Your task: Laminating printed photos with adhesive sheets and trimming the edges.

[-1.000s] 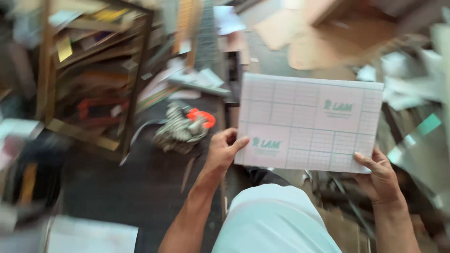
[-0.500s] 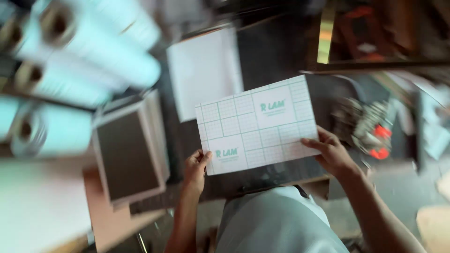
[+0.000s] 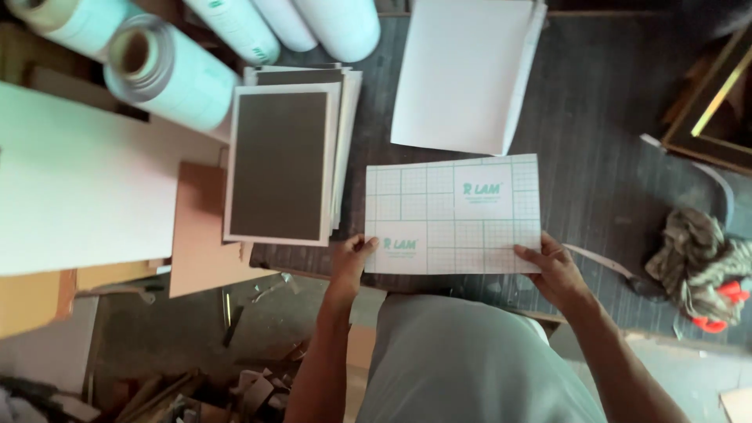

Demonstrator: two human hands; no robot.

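I hold a white sheet with a pale green grid [image 3: 453, 213] flat over the dark work table [image 3: 595, 164]. My left hand [image 3: 351, 262] pinches its near left corner and my right hand [image 3: 554, 270] grips its near right edge. Left of the sheet lies a stack of white boards topped by a dark brown panel [image 3: 278, 164]. Beyond the sheet lies a pile of plain white sheets [image 3: 462, 74].
Several large rolls of pale film [image 3: 168, 66] lie at the back left beside a big white board [image 3: 78, 188] and a brown board [image 3: 200, 227]. A crumpled rag with red handles [image 3: 697, 270] sits at the right. Scraps litter the floor [image 3: 235, 384].
My view has swung from the cluttered floor to the table. The gridded sheet has turned level and come down near the table's front edge, both hands still on it.
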